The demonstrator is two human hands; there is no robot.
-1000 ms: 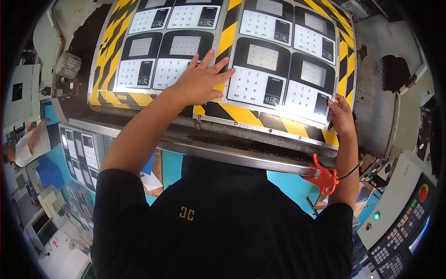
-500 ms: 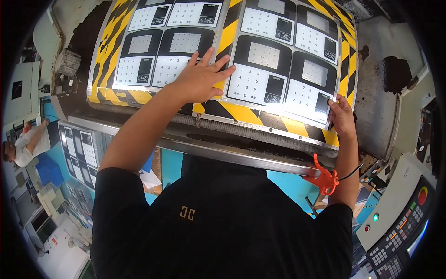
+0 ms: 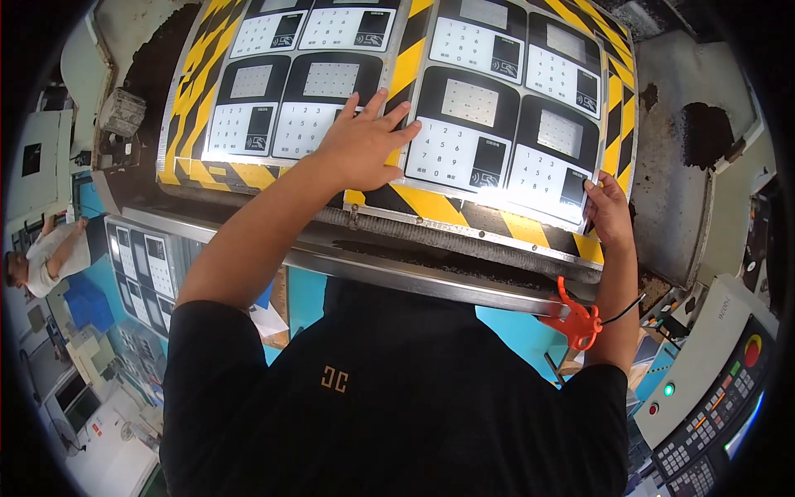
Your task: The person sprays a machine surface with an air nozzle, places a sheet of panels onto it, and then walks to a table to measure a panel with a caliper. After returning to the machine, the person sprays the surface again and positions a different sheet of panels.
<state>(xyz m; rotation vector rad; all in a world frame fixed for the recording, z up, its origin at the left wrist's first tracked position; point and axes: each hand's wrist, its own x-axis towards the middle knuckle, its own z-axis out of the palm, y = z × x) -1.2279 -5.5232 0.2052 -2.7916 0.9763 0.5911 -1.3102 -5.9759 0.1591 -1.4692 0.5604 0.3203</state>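
Note:
Two glossy sheets printed with black and white keypad panels lie side by side on a bed edged with yellow and black striped tape (image 3: 435, 205). My left hand (image 3: 364, 149) rests flat with fingers spread, across the strip between the left sheet (image 3: 240, 128) and the right sheet (image 3: 447, 149). Its fingertips reach the right sheet's left edge. At that sheet's near right corner, my right hand (image 3: 611, 211) pinches the edge, with the thumb on top and the other fingers partly hidden.
A metal rail (image 3: 397, 277) runs between me and the bed, with an orange air gun (image 3: 580, 323) hanging on it at right. Beyond that stands a control panel (image 3: 704, 398) with buttons. More keypad sheets (image 3: 141, 265) lie at left, and another person (image 3: 54, 253) is farther off.
My left hand has shifted very slightly toward me, still spread flat. My right hand keeps its pinch at the sheet's corner.

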